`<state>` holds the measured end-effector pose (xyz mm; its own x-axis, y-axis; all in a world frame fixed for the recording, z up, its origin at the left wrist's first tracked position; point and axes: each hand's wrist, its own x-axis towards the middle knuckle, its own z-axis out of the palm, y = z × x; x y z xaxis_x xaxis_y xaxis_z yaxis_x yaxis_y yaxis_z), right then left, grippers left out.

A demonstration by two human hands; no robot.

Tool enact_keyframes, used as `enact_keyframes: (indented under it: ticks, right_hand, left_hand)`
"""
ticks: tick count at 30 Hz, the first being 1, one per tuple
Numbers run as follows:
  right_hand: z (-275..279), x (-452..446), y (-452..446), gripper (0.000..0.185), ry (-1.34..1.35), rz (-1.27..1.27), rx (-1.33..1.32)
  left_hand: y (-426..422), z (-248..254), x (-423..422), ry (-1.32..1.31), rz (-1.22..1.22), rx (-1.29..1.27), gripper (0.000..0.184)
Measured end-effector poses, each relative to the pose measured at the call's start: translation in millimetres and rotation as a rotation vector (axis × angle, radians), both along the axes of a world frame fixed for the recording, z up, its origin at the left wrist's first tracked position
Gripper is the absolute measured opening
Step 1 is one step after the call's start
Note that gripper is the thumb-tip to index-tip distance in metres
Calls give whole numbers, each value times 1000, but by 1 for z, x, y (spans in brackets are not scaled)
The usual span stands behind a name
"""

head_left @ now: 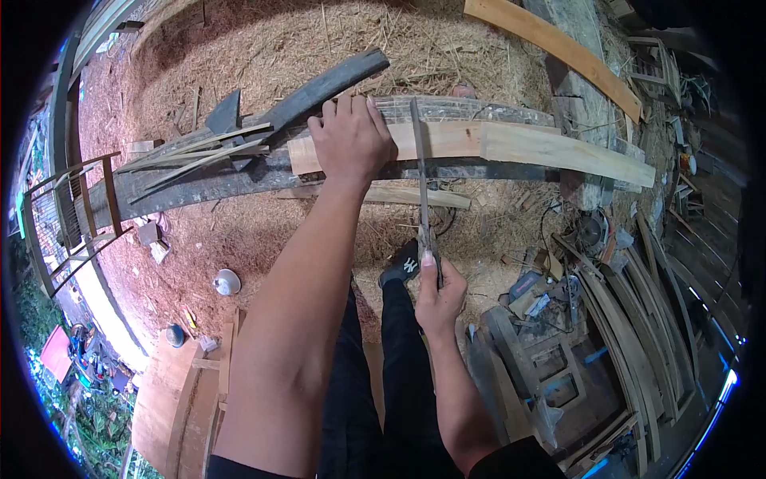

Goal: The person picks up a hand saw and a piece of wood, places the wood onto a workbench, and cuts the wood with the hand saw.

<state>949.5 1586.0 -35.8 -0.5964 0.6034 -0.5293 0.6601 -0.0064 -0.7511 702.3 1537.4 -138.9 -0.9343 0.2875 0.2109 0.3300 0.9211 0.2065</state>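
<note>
A long pale board point(455, 140) lies across a dark, weathered beam point(215, 185). My left hand point(349, 137) presses on the board's left part, its fingers curled over the far edge. In my right hand point(439, 295), nearer my body, is the handle of a saw point(423, 176), with the fingers wrapped round it. The narrow blade points away from me and crosses the board to the right of my left hand. A second pale piece point(566, 152) adjoins the board on the right. Past my left hand rests a dark plank point(331, 84).
Wood shavings point(279, 28) cover the ground. Thin strips point(199, 156) lie on the beam at left. An orange-brown board point(558, 52) is at the upper right, stacked curved boards point(638, 319) at the lower right. A metal lamp shade point(227, 282) and a wooden frame point(80, 211) are at left.
</note>
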Motion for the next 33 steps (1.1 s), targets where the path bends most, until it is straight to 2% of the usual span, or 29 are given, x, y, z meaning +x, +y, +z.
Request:
enact_keyframes:
  ticks: [14, 20, 25, 28, 33]
  right_hand:
    - [1, -2, 0, 43, 9, -50, -52]
    - [-4, 3, 4, 43, 43, 6, 70]
    - [-11, 0, 2, 41, 23, -39, -61]
    - [-7, 8, -1, 40, 27, -44, -51]
    - [-16, 6, 6, 37, -7, 49, -9]
  left_hand:
    - [-1, 3, -1, -23, -39, -18, 23]
    - [0, 3, -2, 9, -22, 13, 23]
    - [-1, 4, -1, -3, -22, -6, 24]
    - [1, 5, -1, -16, -19, -7, 24]
    - [1, 4, 0, -15, -15, -13, 24]
